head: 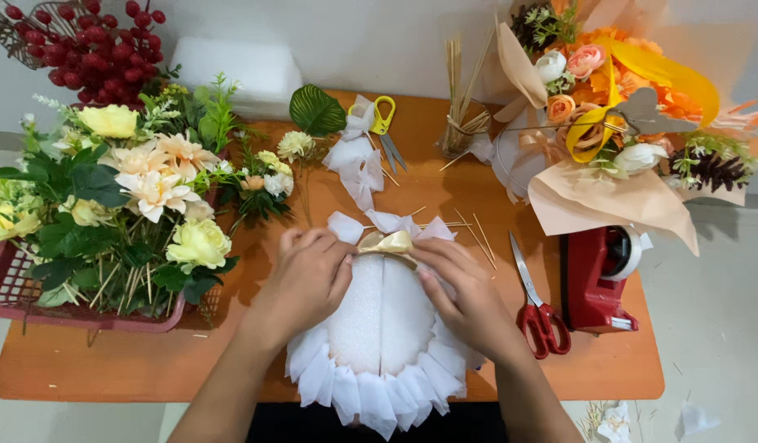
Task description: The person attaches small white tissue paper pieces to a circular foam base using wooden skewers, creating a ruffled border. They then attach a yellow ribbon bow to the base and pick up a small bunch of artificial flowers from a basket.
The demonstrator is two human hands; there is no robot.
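Note:
A white foam heart [382, 316] edged with folded white paper frills lies on the orange table [133, 361] in front of me. A gold ribbon bow [387, 243] sits at its top notch. My left hand [307, 277] rests on the heart's left lobe with its fingertips at the bow. My right hand [468, 295] lies on the right lobe, thumb and fingers pinching the bow's right side.
A red basket [18, 295] of artificial flowers stands at left. Red scissors [536, 305] and a red tape dispenser [599, 279] lie at right, under a wrapped bouquet [609, 115]. Yellow scissors [385, 123], wooden skewers [463, 98] and white paper scraps are behind the heart.

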